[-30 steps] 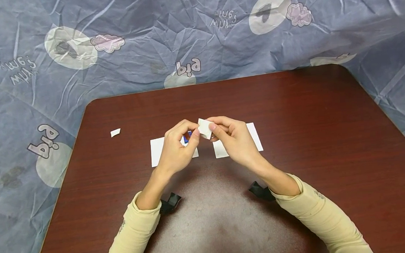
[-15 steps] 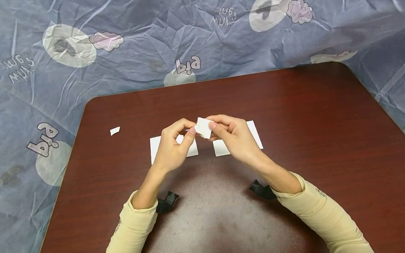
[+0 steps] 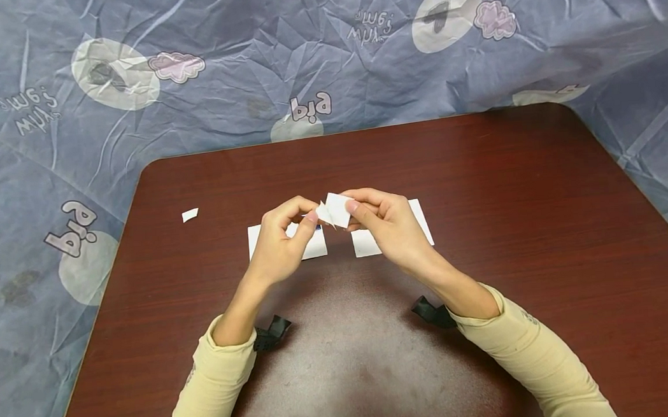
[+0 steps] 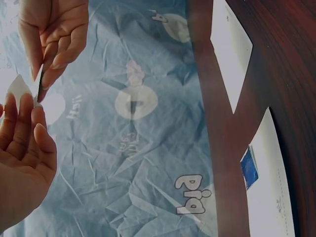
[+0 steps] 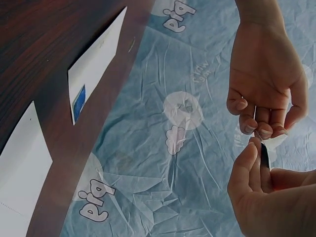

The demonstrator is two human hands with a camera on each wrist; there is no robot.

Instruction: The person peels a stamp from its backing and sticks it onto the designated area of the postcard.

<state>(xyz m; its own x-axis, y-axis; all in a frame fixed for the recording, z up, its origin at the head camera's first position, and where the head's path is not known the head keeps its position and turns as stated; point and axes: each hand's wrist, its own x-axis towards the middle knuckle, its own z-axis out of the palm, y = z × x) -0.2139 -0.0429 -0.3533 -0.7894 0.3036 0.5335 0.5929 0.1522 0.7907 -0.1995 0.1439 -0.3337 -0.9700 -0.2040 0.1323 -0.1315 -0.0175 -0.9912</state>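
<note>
Above the table, my right hand [image 3: 393, 230] pinches a small white square [image 3: 340, 209] between thumb and fingers. The square's edge looks dark in the wrist views. My left hand [image 3: 279, 244] pinches a thin white paper flap [image 3: 324, 214] at the square's left edge. The flap stands at an angle to the square; whether they are still joined is too small to tell. Below the left hand lies a white card [image 3: 315, 248] bearing a blue square patch [image 4: 250, 170]. A second white card [image 3: 421, 222] lies partly hidden under the right hand.
A small white scrap [image 3: 190, 215] lies at the left on the dark red-brown table [image 3: 511, 191]. Black straps [image 3: 432, 313] hang at both wrists. Behind the table hangs a wrinkled blue printed cloth [image 3: 233, 55].
My left hand has drawn slightly to the left, and the white flap now shows parted from the square's face. My right hand has stayed nearly still with the square.
</note>
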